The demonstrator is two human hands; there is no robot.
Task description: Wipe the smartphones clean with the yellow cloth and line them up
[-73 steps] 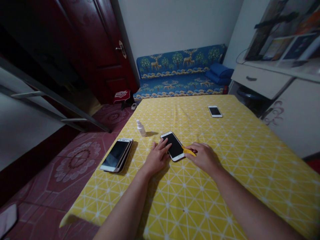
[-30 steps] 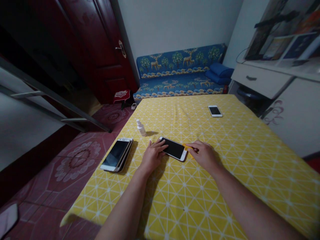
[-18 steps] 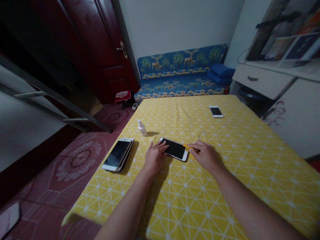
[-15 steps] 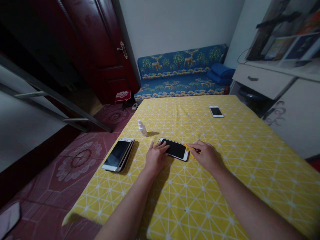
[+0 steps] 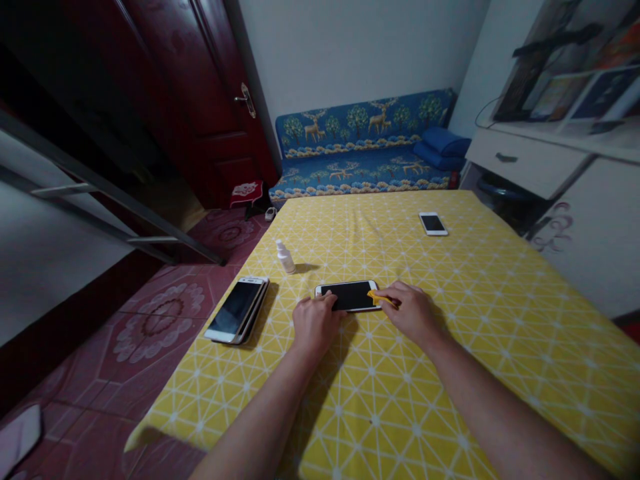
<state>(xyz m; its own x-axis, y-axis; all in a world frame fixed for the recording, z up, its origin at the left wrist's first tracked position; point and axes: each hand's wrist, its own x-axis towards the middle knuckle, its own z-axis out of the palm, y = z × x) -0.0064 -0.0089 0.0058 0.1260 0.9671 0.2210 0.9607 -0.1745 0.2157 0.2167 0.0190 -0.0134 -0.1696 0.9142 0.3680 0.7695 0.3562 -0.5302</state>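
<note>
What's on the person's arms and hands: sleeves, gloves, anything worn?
The left hand and right hand are bare, and so are the left forearm and right forearm: no sleeves, gloves, watch, bands, cables or markings show.

Count on the table (image 5: pixel 465 360): one stack of smartphones (image 5: pixel 236 310), at least two units; one smartphone (image 5: pixel 347 296); one further smartphone (image 5: pixel 433 223); one white spray bottle (image 5: pixel 285 257); one yellow cloth (image 5: pixel 377 295). Hands present: two, one left hand (image 5: pixel 315 325) and one right hand (image 5: pixel 413 312).
</note>
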